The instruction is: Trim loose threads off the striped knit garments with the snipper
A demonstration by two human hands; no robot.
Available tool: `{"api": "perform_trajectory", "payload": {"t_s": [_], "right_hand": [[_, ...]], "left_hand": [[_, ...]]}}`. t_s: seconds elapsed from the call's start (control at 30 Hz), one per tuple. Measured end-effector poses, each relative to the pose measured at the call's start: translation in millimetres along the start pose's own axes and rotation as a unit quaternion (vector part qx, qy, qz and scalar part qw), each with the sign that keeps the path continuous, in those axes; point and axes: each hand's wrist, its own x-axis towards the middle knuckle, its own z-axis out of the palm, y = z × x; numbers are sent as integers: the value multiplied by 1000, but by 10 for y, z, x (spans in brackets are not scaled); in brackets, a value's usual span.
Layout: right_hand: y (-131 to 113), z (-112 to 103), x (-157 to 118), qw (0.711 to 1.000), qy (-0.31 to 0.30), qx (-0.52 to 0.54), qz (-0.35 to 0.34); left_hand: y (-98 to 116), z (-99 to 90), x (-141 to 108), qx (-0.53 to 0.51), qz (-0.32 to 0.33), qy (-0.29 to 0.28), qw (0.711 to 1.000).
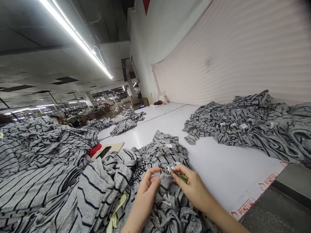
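A grey striped knit garment (165,155) lies bunched in front of me on the white table, with a row of small round metal-rimmed buttons down its placket. My left hand (145,194) pinches the fabric just beside the lowest buttons. My right hand (191,187) grips green-handled tweezers (179,175), and their metal tips reach the placket near those buttons. A small white label (168,146) sits on the garment above the buttons. The tips' exact contact is hidden by my fingers.
Large heaps of grey striped garments (41,161) rise on the left, and another heap (250,126) lies on the right against a padded white wall. A black phone (103,152) rests on a beige card by red cloth. The white table (218,165) ends at a red-stamped front edge.
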Motion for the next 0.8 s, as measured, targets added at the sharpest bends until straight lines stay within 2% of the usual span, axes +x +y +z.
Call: {"api": "perform_trajectory", "payload": {"t_s": [0.1,0.27,0.47,0.57,0.67,0.8], "right_hand": [[-46,-63,-61,999,-16,-30,-12],[-128,-117,-89,990,-53,-122,-52],[74,-200,-36,1000,0,-25,2],[84,-227,-82,1000,-8,-2,12],[-13,-150,-98,1000,-7,4,-10],[-132,62,5,999,-9,7,-44]], "left_hand": [[33,0,6,-16,-21,17,1000],[74,21,3,-38,-19,-5,999],[-11,20,25,18,29,-2,999],[-40,32,58,1,25,-4,1000],[-33,32,82,-26,22,-7,999],[-30,24,66,-43,26,-9,999]]}}
